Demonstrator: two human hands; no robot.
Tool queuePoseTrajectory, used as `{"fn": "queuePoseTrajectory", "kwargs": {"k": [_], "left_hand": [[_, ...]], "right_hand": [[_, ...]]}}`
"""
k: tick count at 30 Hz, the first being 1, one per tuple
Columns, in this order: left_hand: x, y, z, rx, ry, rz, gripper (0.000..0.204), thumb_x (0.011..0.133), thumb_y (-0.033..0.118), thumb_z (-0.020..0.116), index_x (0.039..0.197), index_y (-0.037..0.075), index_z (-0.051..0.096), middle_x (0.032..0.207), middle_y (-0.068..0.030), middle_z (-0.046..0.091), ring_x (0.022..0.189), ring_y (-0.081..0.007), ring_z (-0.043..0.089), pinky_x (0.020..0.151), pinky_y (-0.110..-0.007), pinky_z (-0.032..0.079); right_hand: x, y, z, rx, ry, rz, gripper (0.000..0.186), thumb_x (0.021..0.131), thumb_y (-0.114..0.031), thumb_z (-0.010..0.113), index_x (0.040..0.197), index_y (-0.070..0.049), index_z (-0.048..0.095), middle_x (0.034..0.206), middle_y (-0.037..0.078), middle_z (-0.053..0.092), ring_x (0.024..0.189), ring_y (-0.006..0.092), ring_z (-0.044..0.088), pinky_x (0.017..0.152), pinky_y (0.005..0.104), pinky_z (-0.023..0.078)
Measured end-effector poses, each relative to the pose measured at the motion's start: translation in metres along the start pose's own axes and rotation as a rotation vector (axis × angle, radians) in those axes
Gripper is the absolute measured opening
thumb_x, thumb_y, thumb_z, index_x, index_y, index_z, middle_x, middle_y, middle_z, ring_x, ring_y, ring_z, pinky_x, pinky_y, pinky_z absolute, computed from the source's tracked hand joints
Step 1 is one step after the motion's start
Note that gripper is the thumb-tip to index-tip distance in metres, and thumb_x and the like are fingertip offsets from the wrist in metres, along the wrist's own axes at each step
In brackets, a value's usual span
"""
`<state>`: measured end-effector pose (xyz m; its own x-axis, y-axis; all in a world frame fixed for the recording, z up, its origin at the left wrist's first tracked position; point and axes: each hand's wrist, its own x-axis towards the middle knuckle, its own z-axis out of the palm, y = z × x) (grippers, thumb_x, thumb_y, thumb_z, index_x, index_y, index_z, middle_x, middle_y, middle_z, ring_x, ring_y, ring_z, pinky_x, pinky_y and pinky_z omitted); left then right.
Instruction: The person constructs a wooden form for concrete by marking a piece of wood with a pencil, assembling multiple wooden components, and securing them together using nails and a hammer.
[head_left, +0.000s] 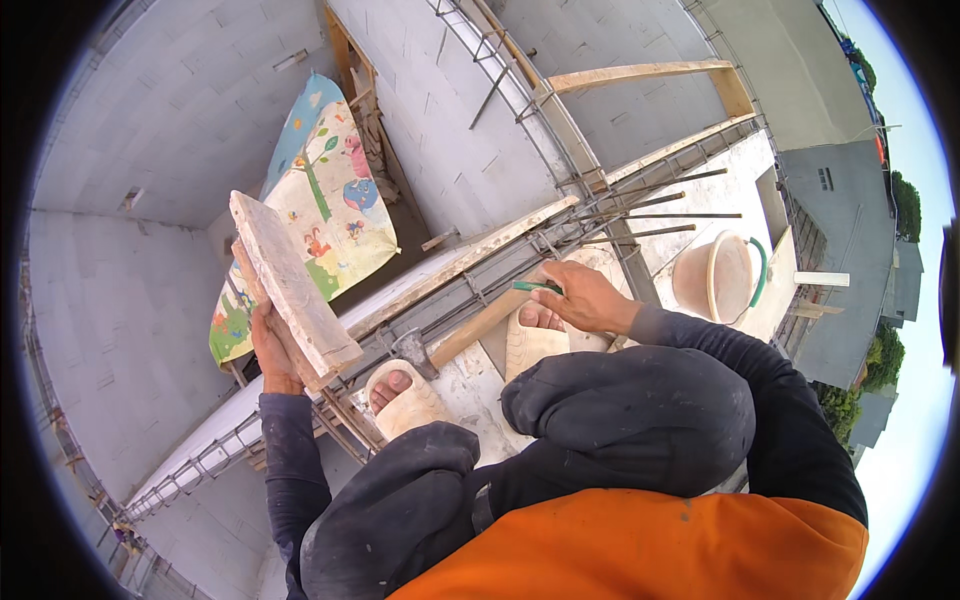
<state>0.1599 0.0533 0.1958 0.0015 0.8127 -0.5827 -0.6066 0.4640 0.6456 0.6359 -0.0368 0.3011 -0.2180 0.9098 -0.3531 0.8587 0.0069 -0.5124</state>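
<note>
My left hand (pixel 276 350) grips the outer edge of a short, white-crusted wooden board (pixel 290 280), tilted up beside the rebar cage. My right hand (pixel 585 298) is closed on the wooden handle of a hammer (pixel 470 325), with a green band or strip at the grip. The hammer's metal head (pixel 412 350) is low, beside the rebar near my left foot; whether it rests on anything I cannot tell. My sandalled feet (pixel 535 350) are on a pale, stained ledge (pixel 465 400) just behind the hammer.
A bucket (pixel 690 282) with green handle sits at right. Rebar (pixel 660 200) sticks out along the beam. Beyond and left is a drop between block walls (pixel 120 330), with a cartoon-printed sheet (pixel 340 210). A timber frame (pixel 640 78) stands behind; outer edge and buildings (pixel 850 260) lie right.
</note>
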Motion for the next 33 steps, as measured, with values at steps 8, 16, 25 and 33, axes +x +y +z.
{"fn": "queuePoseTrajectory", "kwargs": {"k": [8, 16, 25, 33], "left_hand": [[-0.034, 0.038, -0.044, 0.292, 0.116, 0.061, 0.059, 0.103, 0.038, 0.063, 0.147, 0.001, 0.048, 0.140, -0.0130, 0.060, 0.124, -0.0263, 0.061, 0.105, -0.039, 0.052], [-0.016, 0.110, -0.027, 0.486, 0.070, 0.077, 0.064, 0.102, 0.038, 0.064, 0.149, -0.001, 0.044, 0.149, -0.0138, 0.050, 0.137, -0.0256, 0.048, 0.115, -0.041, 0.041], [0.036, 0.140, 0.015, 0.632, 0.046, 0.036, 0.068, 0.106, 0.046, 0.055, 0.154, 0.001, 0.039, 0.155, -0.0129, 0.045, 0.142, -0.0262, 0.045, 0.119, -0.040, 0.037], [0.064, 0.090, 0.053, 0.859, -0.173, -0.097, 0.063, 0.104, 0.043, 0.059, 0.147, 0.000, 0.046, 0.144, -0.0113, 0.056, 0.131, -0.0238, 0.055, 0.112, -0.038, 0.043]], "right_hand": [[-0.145, 0.095, 0.077, 0.439, 0.518, 0.883, 0.033, 0.093, -0.034, 0.070, 0.107, -0.004, 0.071, 0.092, 0.022, 0.071, 0.086, 0.0350, 0.068, 0.079, 0.0433, 0.051], [-0.278, 0.149, 0.133, 0.163, 0.565, 1.271, 0.039, 0.092, -0.038, 0.068, 0.112, -0.004, 0.067, 0.095, 0.021, 0.072, 0.090, 0.0373, 0.071, 0.079, 0.0464, 0.053], [-0.294, 0.099, 0.174, 0.161, 0.486, 1.266, 0.031, 0.095, -0.028, 0.060, 0.113, -0.002, 0.058, 0.097, 0.027, 0.071, 0.094, 0.0472, 0.068, 0.081, 0.0525, 0.053], [-0.276, 0.100, 0.140, 0.243, 0.519, 1.335, 0.047, 0.089, -0.030, 0.067, 0.129, -0.007, 0.055, 0.118, 0.028, 0.067, 0.100, 0.0464, 0.068, 0.088, 0.0519, 0.054]]}}
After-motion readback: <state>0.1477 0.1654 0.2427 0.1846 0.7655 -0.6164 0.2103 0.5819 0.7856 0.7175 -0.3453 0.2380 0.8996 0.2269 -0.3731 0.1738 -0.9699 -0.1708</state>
